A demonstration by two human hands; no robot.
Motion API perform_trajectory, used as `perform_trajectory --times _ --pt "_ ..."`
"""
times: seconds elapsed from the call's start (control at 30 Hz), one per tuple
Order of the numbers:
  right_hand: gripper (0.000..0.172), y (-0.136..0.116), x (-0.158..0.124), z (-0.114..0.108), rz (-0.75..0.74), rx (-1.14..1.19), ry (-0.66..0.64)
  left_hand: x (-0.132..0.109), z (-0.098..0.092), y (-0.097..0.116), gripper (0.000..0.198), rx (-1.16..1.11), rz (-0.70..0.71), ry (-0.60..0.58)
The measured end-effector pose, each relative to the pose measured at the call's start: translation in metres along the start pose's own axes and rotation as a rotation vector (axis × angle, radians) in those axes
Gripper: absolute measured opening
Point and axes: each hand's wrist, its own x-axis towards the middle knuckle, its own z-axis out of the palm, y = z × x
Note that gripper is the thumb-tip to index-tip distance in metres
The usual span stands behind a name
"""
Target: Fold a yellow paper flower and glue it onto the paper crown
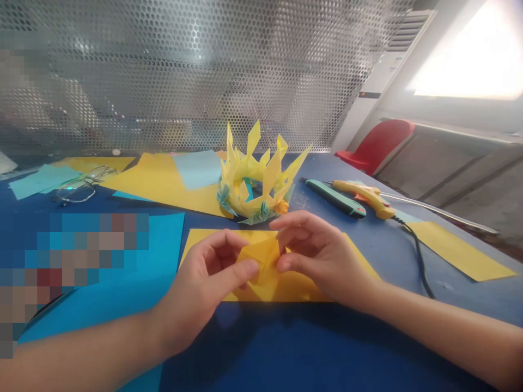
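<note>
Folded yellow paper (261,258) held up between two hands

The piece sits above the front of the blue tabletop (245,348), its creased face showing. The fingers of the left hand (208,272) are clamped on its left side, thumb flat on the near face and the others behind. The right hand (318,253) is at the opposite edge, thumb and fingertips against or just beside the paper; from this angle I cannot tell whether they pinch it. Its index finger arches above the others.

Below both hands lies a flat yellow sheet (302,288), partly covered by them. To its left is a large blue sheet (134,283), crossed by the left forearm and partly hidden by a pixelated patch.

Just beyond the yellow sheet stands a paper crown (272,174) with tall yellow points and blue-green and orange folded pieces around its base. To the right, a green cutter (335,198) lies beside a yellow-and-orange glue gun (363,198), whose black cord (419,256) runs toward the near side. A yellow strip (466,250) lies further right. Behind the crown's left side, a light-blue sheet (196,169) rests on a broad yellow one; clear glasses (75,190) lie further left.

Farther back are a perforated metal panel (196,71), a red chair (379,144) and a white unit (384,71) with small marks too tiny to read.
</note>
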Motion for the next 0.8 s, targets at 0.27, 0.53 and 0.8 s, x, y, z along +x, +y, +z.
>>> perform_trajectory --times 0.27,0.53,0.8 --pt "0.032 -0.0010 0.0002 0.0004 -0.026 -0.002 0.004 0.0025 0.0002 -0.0029 0.015 0.065 -0.008 -0.016" --pt "0.031 -0.0002 -0.0004 0.0009 -0.069 0.010 -0.030 0.0015 0.0003 -0.0052 0.013 0.223 -0.024 -0.036" --pt "0.033 0.0046 0.0028 -0.0001 0.095 -0.102 -0.046 0.0008 -0.0014 -0.0055 0.008 0.431 0.045 0.065"
